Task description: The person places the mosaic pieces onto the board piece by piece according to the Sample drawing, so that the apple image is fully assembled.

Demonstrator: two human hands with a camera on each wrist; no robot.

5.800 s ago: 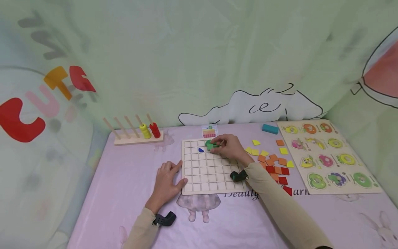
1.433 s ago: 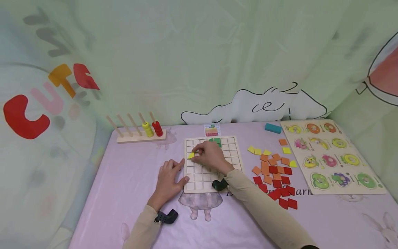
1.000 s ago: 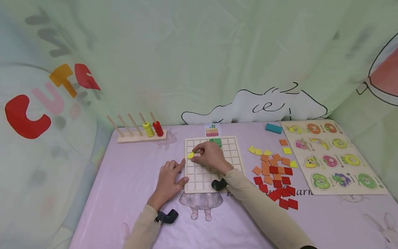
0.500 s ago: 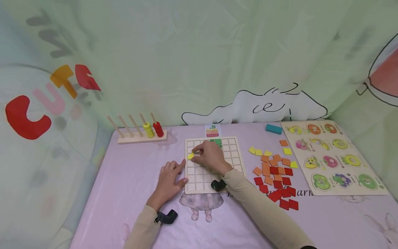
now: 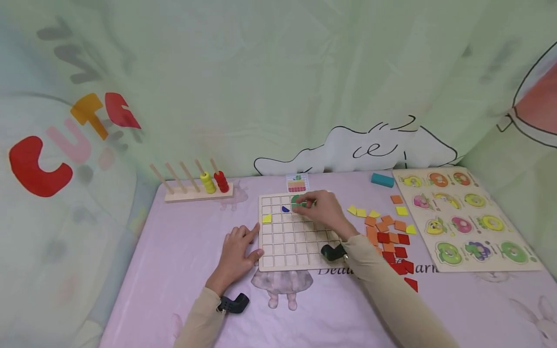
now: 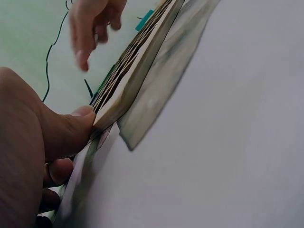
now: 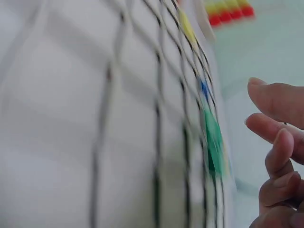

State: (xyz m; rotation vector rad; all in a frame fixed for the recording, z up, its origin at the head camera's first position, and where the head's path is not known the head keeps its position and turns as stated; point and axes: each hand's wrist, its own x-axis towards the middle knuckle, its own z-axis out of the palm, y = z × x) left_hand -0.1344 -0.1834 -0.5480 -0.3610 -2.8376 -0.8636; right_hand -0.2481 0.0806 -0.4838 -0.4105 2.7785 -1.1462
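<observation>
A wooden grid board [image 5: 300, 246] lies in front of the person. My left hand [image 5: 237, 253] rests at its left side, thumb and index finger touching the edge; the left wrist view shows the thumb [image 6: 71, 130] against the board's corner. One yellow tile [image 5: 267, 218] sits in a cell of the left column. A small dark blue piece [image 5: 285, 209] and green pieces [image 5: 296, 199] are near the top. Above the green pieces hovers my right hand [image 5: 324, 210], partly covering them. In the right wrist view its thumb and fingers are apart, with nothing between them.
Loose yellow tiles [image 5: 360, 212], orange tiles [image 5: 371, 232] and red tiles [image 5: 400, 252] lie right of the board. Beyond it is a picture card [image 5: 298, 183]. A peg stand [image 5: 196, 195] with rings, a teal block [image 5: 382, 180] and a fruit puzzle board [image 5: 467, 217] stand around.
My right hand has let go of the yellow tile, now in the left column, and moved right to above the green pieces. The blue piece is uncovered. My left hand stays put.
</observation>
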